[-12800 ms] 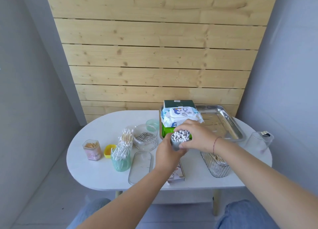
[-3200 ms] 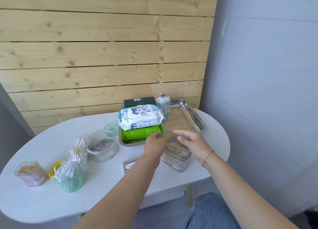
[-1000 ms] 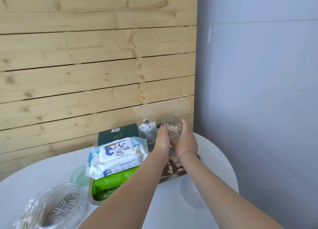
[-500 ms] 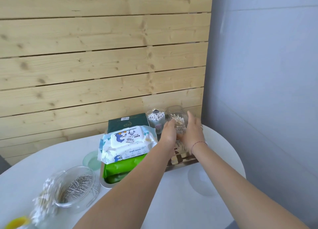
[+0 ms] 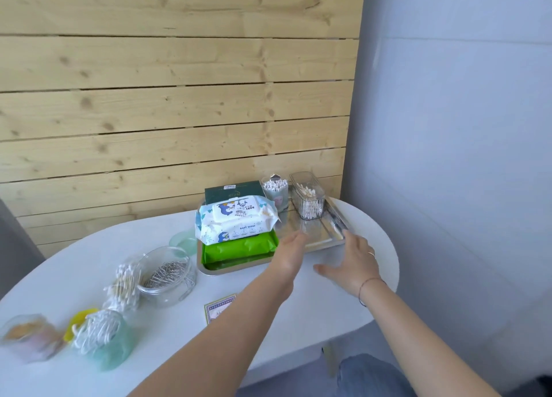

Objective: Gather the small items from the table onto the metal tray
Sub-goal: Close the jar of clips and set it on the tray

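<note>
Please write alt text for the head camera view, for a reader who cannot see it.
Both hands, the left hand and the right hand, hover open and empty near the front of a metal tray on a white table. The tray holds wipes packs, a green box and two cotton swab containers; a paper clip jar and other small containers sit on the table.

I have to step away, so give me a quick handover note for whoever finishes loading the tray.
Left hand and right hand are both open and empty, over the table near the metal tray.
On the tray: baby wipes on a green pack, a dark green box, a swab cup and a ribbed clear swab box.
Still on the table: paperclip jar, loose swab bundle, teal swab cup, small pink jar, yellow lid, card.
</note>
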Demonstrator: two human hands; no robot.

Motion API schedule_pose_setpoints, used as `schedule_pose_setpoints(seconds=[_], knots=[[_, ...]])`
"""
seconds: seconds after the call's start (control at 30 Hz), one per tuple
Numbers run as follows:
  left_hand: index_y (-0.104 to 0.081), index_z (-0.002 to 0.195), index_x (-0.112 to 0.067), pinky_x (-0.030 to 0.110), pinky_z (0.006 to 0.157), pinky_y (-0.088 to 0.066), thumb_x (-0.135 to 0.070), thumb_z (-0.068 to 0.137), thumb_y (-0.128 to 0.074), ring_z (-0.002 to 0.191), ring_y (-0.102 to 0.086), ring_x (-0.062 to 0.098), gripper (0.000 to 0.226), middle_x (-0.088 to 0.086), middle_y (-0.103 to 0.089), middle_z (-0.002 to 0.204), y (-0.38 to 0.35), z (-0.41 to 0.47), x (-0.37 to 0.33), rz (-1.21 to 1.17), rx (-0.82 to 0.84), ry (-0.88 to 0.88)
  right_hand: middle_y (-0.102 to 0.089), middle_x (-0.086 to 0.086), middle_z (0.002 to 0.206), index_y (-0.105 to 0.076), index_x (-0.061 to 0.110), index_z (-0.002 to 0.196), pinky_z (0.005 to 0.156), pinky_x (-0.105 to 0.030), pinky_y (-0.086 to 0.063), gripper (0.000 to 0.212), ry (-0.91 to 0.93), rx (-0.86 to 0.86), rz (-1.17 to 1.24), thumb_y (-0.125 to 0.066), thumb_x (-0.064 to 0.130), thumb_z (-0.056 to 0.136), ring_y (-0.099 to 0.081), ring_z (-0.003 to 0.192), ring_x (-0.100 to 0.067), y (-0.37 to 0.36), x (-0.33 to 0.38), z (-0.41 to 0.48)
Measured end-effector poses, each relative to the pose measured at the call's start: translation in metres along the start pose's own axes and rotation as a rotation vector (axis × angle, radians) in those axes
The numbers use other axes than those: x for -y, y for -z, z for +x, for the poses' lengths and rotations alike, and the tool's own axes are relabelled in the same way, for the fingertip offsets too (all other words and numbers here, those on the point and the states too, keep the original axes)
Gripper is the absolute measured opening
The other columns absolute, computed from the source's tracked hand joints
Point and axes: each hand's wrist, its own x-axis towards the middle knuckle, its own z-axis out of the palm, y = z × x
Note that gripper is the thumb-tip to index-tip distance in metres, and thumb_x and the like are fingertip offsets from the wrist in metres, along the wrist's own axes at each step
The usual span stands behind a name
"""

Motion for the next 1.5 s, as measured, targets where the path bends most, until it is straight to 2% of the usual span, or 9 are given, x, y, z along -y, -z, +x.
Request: schedule_pose_setpoints(seconds=[0.13,0.33,0.5,0.67,0.8,0.93,1.1,1.27,1.5], knots=[[-0.058,0.091,-0.028,0.032,0.097,-0.033,-0.023,0.094,-0.047,0.11,-0.046,0.019,0.013,0.0,-0.051,0.114,-0.001,-0.025,0.007,-0.004,0.004,-0.018,-0.022,-0.009,0.152,-0.005,0.019,0.15,0.114,-0.04,-0.027,0.112,-0.123,0.093,-0.126,-0.068,0.061,0.066,-0.023,0.141,-0.029,-0.008,-0.008,-0.01],[-0.058,0.097,-0.025,0.026,0.093,-0.033,-0.018,0.093,-0.048,0.111,-0.048,0.018,0.012,0.003,-0.055,0.115,0.012,-0.057,0.014,-0.003,-0.03,-0.001,-0.035,-0.009,0.143,-0.016,0.019,0.145,0.106,-0.04,-0.033,0.101,-0.13,0.034,-0.148,-0.07,0.055,0.068,-0.034,0.133,-0.032,0.0,-0.003,-0.033],[-0.055,0.125,-0.015,0.031,0.101,-0.04,-0.019,0.091,-0.05,0.111,-0.051,0.02,0.035,0.004,-0.058,0.117,0.055,-0.072,0.005,-0.038,-0.166,-0.032,-0.026,-0.008,0.149,-0.009,0.022,0.148,0.108,-0.037,-0.031,0.106,0.151,0.103,0.03,-0.075,0.045,0.068,-0.028,0.137,-0.032,0.006,0.049,-0.062],[-0.064,0.11,-0.018,0.041,0.106,-0.042,-0.026,0.092,-0.05,0.105,-0.057,0.02,0.025,0.001,-0.064,0.105,0.107,-0.084,-0.002,-0.11,-0.296,-0.063,-0.031,-0.005,0.148,-0.007,0.029,0.149,0.11,-0.036,-0.033,0.11,0.432,0.165,-0.022,-0.073,0.053,0.064,-0.031,0.138,-0.026,-0.001,0.128,-0.073],[-0.06,0.081,-0.014,0.031,0.091,-0.044,-0.029,0.092,-0.046,0.083,-0.053,0.02,0.023,0.005,-0.059,0.087,0.147,-0.092,-0.002,-0.207,-0.358,-0.084,-0.034,-0.002,0.146,-0.002,0.034,0.149,0.107,-0.028,-0.028,0.115,0.567,0.217,0.101,-0.077,0.049,0.063,-0.029,0.139,-0.018,-0.016,0.179,-0.074],[-0.061,0.08,-0.016,0.034,0.094,-0.047,-0.033,0.099,-0.033,0.091,-0.062,0.024,0.038,0.004,-0.066,0.084,0.175,-0.099,-0.001,-0.458,-0.405,-0.018,-0.026,-0.002,0.149,-0.004,0.032,0.149,0.108,-0.029,-0.031,0.111,0.634,0.339,0.261,-0.08,0.036,0.067,-0.031,0.137,-0.016,-0.036,0.223,-0.068],[-0.052,0.083,-0.01,0.024,0.061,-0.04,-0.009,0.095,-0.038,0.065,-0.049,0.017,0.019,0.007,-0.052,0.079,0.172,-0.105,0.024,-0.648,-0.516,0.075,-0.021,-0.004,0.154,-0.01,0.024,0.149,0.113,-0.036,-0.028,0.102,0.824,0.415,-0.29,-0.074,0.037,0.07,-0.021,0.142,-0.024,-0.065,0.266,-0.045],[-0.048,0.111,-0.003,0.024,0.056,-0.038,0.006,0.088,-0.034,0.057,-0.042,0.017,0.028,0.006,-0.044,0.067,0.166,-0.1,0.046,-0.741,-0.561,0.254,-0.026,-0.006,0.152,-0.003,0.03,0.149,0.112,-0.045,-0.027,0.106,0.805,0.537,-0.878,-0.069,0.05,0.068,-0.024,0.138,-0.031,-0.104,0.292,-0.029],[-0.029,0.146,-0.012,0.035,0.098,-0.039,-0.003,0.073,-0.045,0.097,-0.046,0.025,0.075,0.009,-0.049,0.112,0.175,-0.094,0.057,-0.675,-0.539,0.279,-0.021,-0.002,0.151,-0.005,0.031,0.149,0.108,-0.048,-0.034,0.106,0.779,0.624,-0.82,-0.071,0.047,0.068,-0.016,0.141,-0.027,-0.129,0.282,-0.021]])
